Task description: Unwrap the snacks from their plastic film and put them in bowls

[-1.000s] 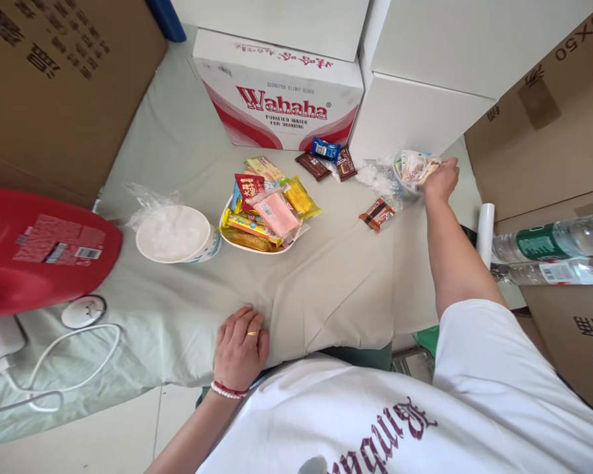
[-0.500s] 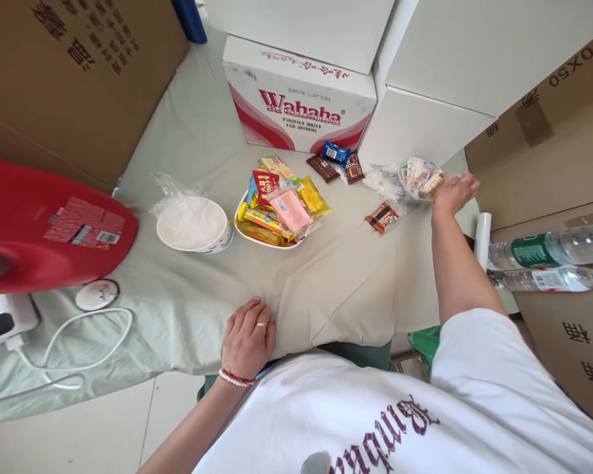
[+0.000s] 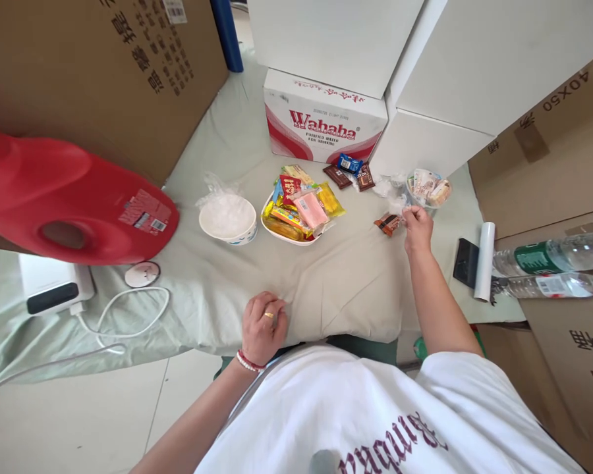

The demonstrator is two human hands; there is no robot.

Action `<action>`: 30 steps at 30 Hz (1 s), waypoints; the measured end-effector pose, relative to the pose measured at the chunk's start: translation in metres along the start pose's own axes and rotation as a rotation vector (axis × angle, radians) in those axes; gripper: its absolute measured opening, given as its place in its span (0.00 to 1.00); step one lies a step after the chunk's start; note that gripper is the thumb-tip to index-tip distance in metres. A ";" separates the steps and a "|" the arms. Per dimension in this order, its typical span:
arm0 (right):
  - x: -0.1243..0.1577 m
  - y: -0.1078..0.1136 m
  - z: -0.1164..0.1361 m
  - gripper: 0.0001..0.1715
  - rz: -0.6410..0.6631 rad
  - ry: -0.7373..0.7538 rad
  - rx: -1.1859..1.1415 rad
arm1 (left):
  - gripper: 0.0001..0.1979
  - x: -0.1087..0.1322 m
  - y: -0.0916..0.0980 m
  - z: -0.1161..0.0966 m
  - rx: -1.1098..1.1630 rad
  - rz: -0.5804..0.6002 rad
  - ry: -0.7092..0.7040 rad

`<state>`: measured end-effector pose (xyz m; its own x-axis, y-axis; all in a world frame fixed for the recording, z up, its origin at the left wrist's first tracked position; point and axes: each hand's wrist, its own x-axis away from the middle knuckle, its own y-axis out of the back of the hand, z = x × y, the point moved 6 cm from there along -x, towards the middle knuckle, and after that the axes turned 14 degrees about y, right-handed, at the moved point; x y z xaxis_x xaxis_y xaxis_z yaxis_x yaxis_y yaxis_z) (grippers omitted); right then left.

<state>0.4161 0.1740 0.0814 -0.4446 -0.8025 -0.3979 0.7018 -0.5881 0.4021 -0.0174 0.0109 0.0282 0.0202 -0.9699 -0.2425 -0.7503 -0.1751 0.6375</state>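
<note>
My right hand is pinched at the edge of a crumpled clear plastic bag, just right of a brown-and-orange wrapped snack. Behind it stands a clear cup filled with packaged snacks. With fingers curled, my left hand rests on the cloth near the front edge and holds nothing that I can see. A white tray heaped with colourful packaged snacks sits mid-table. Left of it is a paper tub lined with a clear bag.
Dark chocolate packets and a blue packet lie before the Wahaha carton. At the left are a red jug, a white power bank and its cable. Plastic bottles and a white roll lie right.
My right hand has moved from the snack-filled cup toward the front left, to the plastic bag by the brown-and-orange snack. My left hand's fingers are more curled. The view has shifted leftward.
</note>
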 end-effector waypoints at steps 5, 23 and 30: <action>0.103 -0.004 0.054 0.18 0.211 -0.221 -0.596 | 0.13 -0.012 -0.036 -0.009 0.502 0.381 0.448; 0.197 -0.003 0.054 0.21 0.262 -0.472 -0.695 | 0.21 -0.046 -0.079 -0.015 1.111 0.443 0.946; 0.197 0.005 0.051 0.19 0.103 -0.432 -0.733 | 0.19 -0.052 -0.071 0.000 1.168 0.313 1.059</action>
<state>0.3041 0.0078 0.0469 -0.4278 -0.9037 0.0199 0.8667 -0.4163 -0.2748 0.0348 0.0734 -0.0046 -0.1698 -0.7031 0.6905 -0.8719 -0.2194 -0.4378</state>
